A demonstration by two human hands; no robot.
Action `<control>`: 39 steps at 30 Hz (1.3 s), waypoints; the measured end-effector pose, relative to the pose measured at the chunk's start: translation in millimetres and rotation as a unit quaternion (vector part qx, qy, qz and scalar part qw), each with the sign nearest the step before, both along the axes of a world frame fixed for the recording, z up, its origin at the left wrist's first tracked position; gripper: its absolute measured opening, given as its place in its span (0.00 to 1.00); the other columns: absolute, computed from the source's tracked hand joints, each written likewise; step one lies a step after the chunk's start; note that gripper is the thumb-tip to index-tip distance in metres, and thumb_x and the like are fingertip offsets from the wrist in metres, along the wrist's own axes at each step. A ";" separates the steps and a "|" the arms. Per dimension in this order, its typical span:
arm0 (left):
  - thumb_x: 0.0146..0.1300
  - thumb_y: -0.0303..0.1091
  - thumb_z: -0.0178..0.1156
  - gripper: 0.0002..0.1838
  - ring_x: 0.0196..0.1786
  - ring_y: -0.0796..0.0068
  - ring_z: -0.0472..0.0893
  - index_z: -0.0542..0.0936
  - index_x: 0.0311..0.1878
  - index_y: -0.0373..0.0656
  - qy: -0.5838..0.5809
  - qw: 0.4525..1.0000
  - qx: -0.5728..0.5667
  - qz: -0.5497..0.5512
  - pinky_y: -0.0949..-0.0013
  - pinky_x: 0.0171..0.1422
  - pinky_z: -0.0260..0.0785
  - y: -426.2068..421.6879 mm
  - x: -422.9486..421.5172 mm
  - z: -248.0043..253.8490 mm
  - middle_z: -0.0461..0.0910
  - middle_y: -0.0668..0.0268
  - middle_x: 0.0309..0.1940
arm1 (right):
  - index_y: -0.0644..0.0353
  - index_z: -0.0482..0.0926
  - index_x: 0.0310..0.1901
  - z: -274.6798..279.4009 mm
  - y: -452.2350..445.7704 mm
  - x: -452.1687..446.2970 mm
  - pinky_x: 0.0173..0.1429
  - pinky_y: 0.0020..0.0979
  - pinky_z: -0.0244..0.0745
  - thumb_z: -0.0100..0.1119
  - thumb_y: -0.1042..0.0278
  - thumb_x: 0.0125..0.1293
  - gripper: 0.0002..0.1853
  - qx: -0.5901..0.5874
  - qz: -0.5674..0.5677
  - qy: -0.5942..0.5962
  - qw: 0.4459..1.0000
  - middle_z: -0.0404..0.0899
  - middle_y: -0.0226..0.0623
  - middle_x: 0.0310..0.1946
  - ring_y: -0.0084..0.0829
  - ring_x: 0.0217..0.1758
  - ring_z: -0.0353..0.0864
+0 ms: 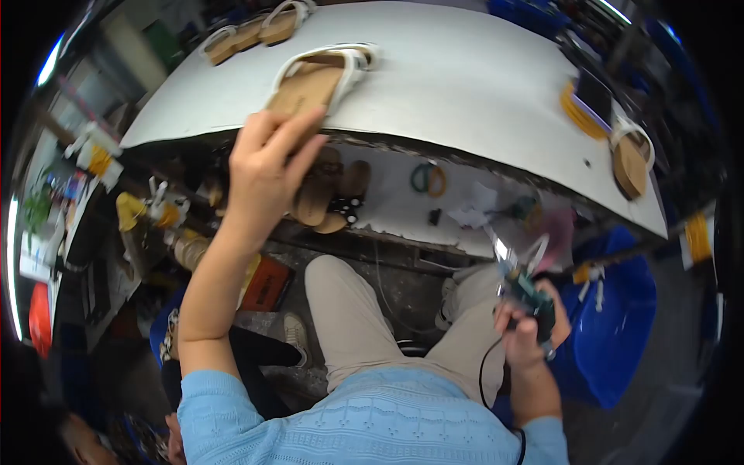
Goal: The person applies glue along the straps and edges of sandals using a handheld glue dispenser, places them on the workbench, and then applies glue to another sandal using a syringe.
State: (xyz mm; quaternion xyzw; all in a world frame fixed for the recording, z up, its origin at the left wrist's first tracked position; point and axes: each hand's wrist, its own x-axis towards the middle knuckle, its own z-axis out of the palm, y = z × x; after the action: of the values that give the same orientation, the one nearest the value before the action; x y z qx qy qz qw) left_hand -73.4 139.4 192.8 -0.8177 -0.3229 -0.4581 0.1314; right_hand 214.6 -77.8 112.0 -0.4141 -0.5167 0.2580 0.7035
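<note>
My left hand [271, 159] reaches up to the table's front edge, its thumb and fingers closed on the heel end of a sandal [306, 85] with a tan footbed and white straps. That sandal lies on or just over the white tabletop; slight blur hides which. Low on the right, my right hand [535, 322] is wrapped round a dark green corded hand tool [528, 294]. Its shiny metal tip points up and away from me, and a black cord runs down from it past my lap. The tool's exact kind I cannot make out.
More white-strapped sandals [248, 35] stand at the table's back left, and another sandal [632, 159] lies at the right by a phone [593, 101] and yellow tape rolls [577, 112]. A shelf below holds sandals and tape. A blue bin [608, 333] stands right; another person sits left.
</note>
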 end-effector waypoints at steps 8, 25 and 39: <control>0.58 0.24 0.71 0.17 0.41 0.69 0.82 0.85 0.52 0.41 -0.014 0.999 -0.048 -0.007 0.69 0.48 0.74 -1.0 2.1 4.1 0.81 0.63 0.39 | 0.68 0.78 0.32 121.7 167.8 30.9 0.47 0.48 0.74 0.69 0.63 0.58 0.15 0.052 -0.176 -0.476 0.860 0.78 0.54 0.34 0.51 0.43 0.78; 0.60 0.23 0.68 0.24 0.57 0.59 0.79 0.80 0.62 0.41 0.035 0.999 -0.027 -0.008 0.61 0.63 0.70 3.0 -14.2 -20.1 0.79 0.58 0.55 | 0.60 0.82 0.29 71.1 77.2 60.0 0.46 0.32 0.70 0.74 0.74 0.52 0.07 0.201 -0.258 -0.448 0.832 0.81 0.34 0.30 0.36 0.38 0.80; 0.67 0.33 0.65 0.10 0.41 0.75 0.83 0.83 0.45 0.37 -0.498 0.853 -0.064 0.144 0.71 0.49 0.75 23.6 -166.8 -132.3 0.84 0.62 0.42 | 0.75 0.81 0.42 47.6 -9.3 108.4 0.56 0.40 0.78 0.61 0.87 0.66 0.04 0.168 -0.326 -0.544 0.754 0.83 0.48 0.41 0.44 0.48 0.83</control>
State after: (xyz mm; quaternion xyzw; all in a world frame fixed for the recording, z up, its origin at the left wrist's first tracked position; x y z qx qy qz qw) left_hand -240.1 163.0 60.5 -0.4313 -0.4883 -0.7579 -0.0349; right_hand 323.1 -87.1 159.6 -0.5029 -0.6813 -0.3470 0.4031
